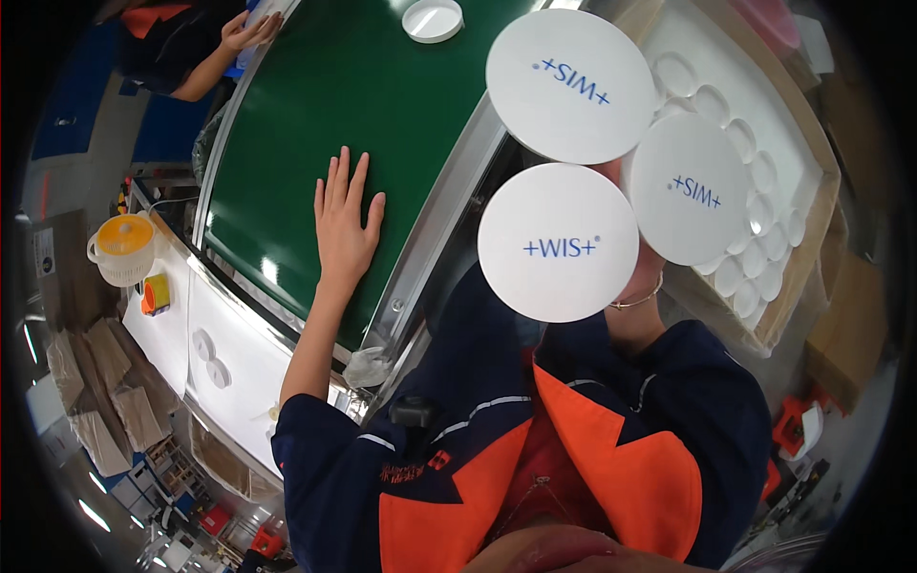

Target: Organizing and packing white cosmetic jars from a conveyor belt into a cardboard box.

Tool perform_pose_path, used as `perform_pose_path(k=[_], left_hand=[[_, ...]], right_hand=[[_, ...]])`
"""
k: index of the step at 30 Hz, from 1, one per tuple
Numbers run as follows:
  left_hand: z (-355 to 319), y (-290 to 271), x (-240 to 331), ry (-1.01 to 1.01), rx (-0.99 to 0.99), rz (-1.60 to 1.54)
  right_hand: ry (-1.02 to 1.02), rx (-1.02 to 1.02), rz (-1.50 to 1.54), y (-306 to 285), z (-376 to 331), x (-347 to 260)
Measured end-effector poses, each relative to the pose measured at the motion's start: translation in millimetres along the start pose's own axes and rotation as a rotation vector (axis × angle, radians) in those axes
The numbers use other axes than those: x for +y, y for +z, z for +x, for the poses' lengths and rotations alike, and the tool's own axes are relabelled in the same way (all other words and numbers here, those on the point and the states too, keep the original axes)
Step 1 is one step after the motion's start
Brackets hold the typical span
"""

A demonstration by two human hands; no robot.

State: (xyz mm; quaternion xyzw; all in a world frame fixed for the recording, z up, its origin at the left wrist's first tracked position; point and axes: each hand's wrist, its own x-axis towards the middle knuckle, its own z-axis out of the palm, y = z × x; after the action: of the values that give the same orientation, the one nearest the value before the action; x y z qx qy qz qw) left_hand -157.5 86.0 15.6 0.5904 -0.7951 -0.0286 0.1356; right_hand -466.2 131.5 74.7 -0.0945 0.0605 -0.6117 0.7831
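My left hand (346,224) lies flat on the green conveyor belt (277,205), fingers stretched out and nothing under them that I can see. To the right, my right hand (647,272) holds three white round lids: an upper lid (573,119), a right lid (690,215) and a lower lid (558,272). They fan out close to the camera, each with blue print on its face. Most of my right hand is hidden behind them; part of it and a bracelet at the wrist show. A shallow white round lid (433,21) sits on the belt's far end.
At the right stands a cardboard box (826,205) holding rows of round white pieces. A metal rail (435,224) edges the belt. On the left, a white table (239,406) bears discs and a yellow-topped container (124,239). Another person's hand (250,31) is across the belt.
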Motion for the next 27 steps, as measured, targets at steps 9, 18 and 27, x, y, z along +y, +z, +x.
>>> perform_pose_path(k=[9, 18, 27], left_hand=[[-4, -2, 1, 0.012, -0.008, 0.019], [-10, -5, 0, 0.001, -0.017, 0.010], [-17, -8, -5, -0.001, -0.066, 0.028]], right_hand=[[0.043, -0.313, 0.173, -11, 3, -6], [0.100, -0.345, 0.428, -5, 5, -4], [0.017, -0.291, 0.204, 1, 9, -3]])
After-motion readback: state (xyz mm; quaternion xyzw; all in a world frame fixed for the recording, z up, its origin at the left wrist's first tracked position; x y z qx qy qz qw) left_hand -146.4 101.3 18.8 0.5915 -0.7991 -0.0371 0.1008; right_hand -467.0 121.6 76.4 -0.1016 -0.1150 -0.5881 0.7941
